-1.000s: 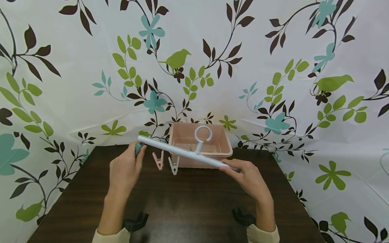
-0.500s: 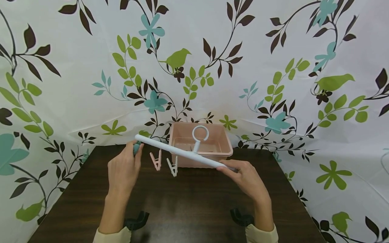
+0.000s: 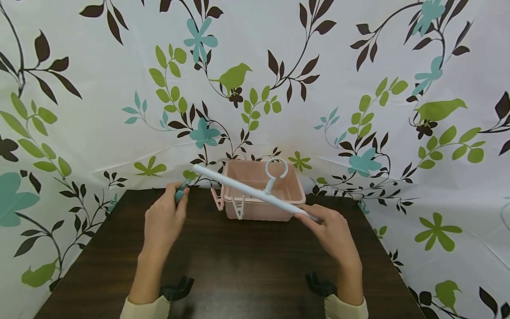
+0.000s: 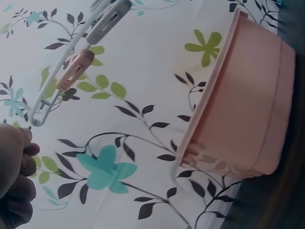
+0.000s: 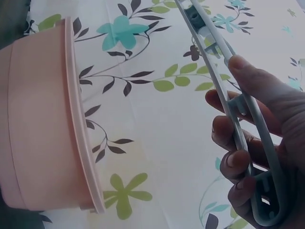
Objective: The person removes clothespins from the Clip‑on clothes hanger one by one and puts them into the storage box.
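Observation:
My left hand [image 3: 164, 221] pinches a teal clothespin [image 3: 180, 194] between thumb and fingers, apart from the left end of a pale hanger [image 3: 247, 189]. Gripped near its other end by my right hand [image 3: 330, 228], the hanger slants in the air, left end higher and hook up. A pink clothespin [image 3: 217, 199] and a white clothespin [image 3: 238, 208] hang from its left half. In the right wrist view, fingers and thumb curl round the hanger's bars [image 5: 259, 124]. The left wrist view shows the hanger's rounded end [image 4: 39, 119] just above my left fingertips; the teal clothespin is hidden there.
Behind the hanger a pink plastic basin [image 3: 259, 212] stands at the back of the dark wooden table [image 3: 247, 266]. A white sheet [image 3: 255, 26] with leaves, birds and flowers covers the wall behind.
The hanger has shifted right, its left end rising, so a gap now separates it from my left hand. The pink and white clothespins swing along with it. The teal clothespin stays in my left hand.

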